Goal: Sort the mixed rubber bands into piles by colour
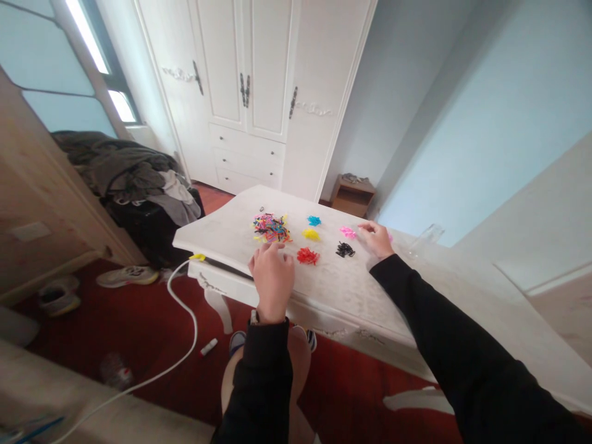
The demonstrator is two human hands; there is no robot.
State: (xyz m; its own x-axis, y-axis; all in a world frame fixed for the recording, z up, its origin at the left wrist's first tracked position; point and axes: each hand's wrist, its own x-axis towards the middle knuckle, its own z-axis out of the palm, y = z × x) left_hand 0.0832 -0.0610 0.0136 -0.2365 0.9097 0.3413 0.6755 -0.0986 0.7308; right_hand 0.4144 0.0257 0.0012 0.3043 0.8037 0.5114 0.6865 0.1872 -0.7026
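Observation:
On the white table (pixel 333 283) lies a mixed heap of small colourful pieces (pixel 272 228), thin and short, too small to name surely. My left hand (pixel 272 274) is just in front of this heap, its fingers curled in and their tips hidden. Single-colour piles lie to the right: blue pieces (pixel 314 220), yellow pieces (pixel 311 234), red pieces (pixel 308 256), black pieces (pixel 345 249) and pink pieces (pixel 348 232). My right hand (pixel 377 239) is beside the pink pile, fingers drawn together; anything between them is too small to make out.
A clear glass or plastic container (pixel 428 239) is on the table's right part. A white cable (pixel 194 320) with a yellow end hangs at its left edge. Behind stand a white wardrobe (pixel 254 61) and small brown cabinet (pixel 354 196). Clothes (pixel 124 169) are heaped at left.

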